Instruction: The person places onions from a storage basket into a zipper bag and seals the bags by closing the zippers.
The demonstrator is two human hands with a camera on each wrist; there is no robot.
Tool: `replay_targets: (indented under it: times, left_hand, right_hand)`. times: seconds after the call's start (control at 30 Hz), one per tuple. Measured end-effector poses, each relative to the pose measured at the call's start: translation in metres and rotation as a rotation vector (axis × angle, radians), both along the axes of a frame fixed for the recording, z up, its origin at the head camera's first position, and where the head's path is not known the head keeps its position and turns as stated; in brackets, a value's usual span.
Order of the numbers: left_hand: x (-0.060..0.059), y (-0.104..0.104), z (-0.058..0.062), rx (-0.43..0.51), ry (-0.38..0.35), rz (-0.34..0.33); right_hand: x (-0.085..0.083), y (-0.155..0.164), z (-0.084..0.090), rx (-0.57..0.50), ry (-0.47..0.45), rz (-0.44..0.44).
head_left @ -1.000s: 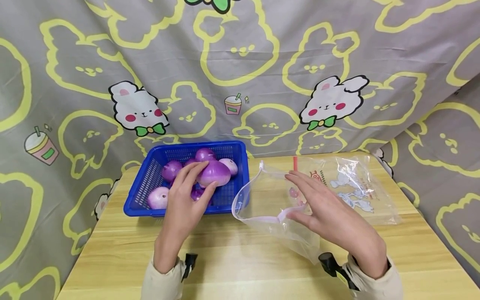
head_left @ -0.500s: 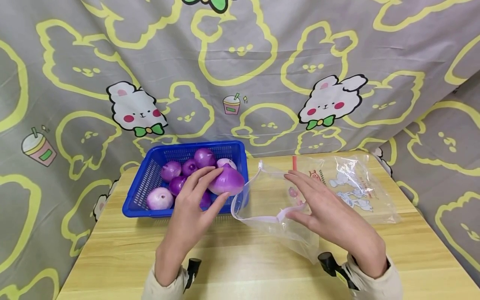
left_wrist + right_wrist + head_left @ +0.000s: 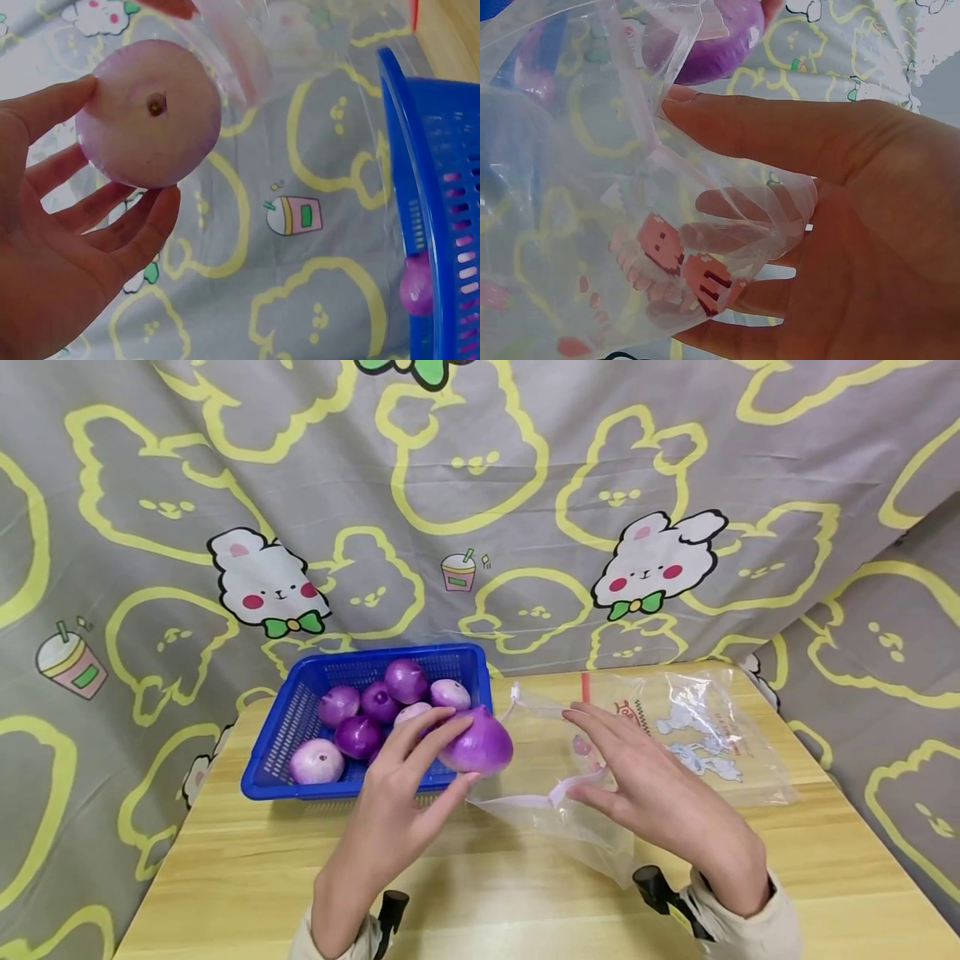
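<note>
Left hand [image 3: 401,806]: grasping a purple onion [image 3: 480,743] between thumb and fingers, the fingers bent along its side and the thumb below
Onion held: up off the table [image 3: 510,902], between the blue basket [image 3: 322,791] and the right hand, its pointed tip upward in the head view; the left wrist view shows its pale base with a small dark spot in the middle
Right hand [image 3: 656,777]: spread, thumb and fingers well apart, the edge of a clear bag [image 3: 562,835] lying in the crook between them; in the right wrist view some of the fingers show through the plastic
Clear bag: mouth gaping toward the left hand, a whitish strip along its edge and a small white tab [image 3: 515,693] at the far corner; reddish prints mark the plastic
Onion and bag: the onion is at the left side of the bag's mouth; whether the two touch cannot be told
Basket: at the back left of the table, with several onions [image 3: 358,737] inside, some deep purple and some pale, one partly hidden behind the left fingers
Second bag [image 3: 705,727]: flat on the table beyond the right hand, with blue and red prints and a red strip at one corner
Curtain [image 3: 337,460]: grey with yellow outlines and white rabbits, hanging behind the table
Wrists: a black device [image 3: 660,893] at each pale sleeve [image 3: 750,935]
</note>
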State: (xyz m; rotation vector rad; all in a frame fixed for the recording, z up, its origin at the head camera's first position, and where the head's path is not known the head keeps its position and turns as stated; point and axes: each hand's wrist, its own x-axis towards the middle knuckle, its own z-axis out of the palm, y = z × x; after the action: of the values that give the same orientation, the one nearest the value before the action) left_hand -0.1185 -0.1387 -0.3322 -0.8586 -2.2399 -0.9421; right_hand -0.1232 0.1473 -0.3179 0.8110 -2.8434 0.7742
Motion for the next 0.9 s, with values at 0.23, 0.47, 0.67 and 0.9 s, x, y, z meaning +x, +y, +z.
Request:
replay_targets:
  times: [0.23, 0.47, 0.67, 0.9]
  left_hand:
    - [0.008, 0.006, 0.001, -0.049, -0.028, -0.011]
    - [0.008, 0.011, 0.0, -0.08, -0.022, -0.044]
    - [0.008, 0.013, -0.002, -0.131, -0.043, -0.046]
    - [0.007, 0.012, -0.003, -0.205, -0.074, -0.02]
  right_hand:
    - [0.002, -0.001, 0.0, -0.011, 0.031, 0.009]
    - [0.005, -0.002, 0.001, -0.026, 0.039, 0.027]
    - [0.006, -0.003, 0.002, -0.03, 0.057, 0.045]
    - [0.006, -0.003, 0.002, -0.048, 0.09, 0.049]
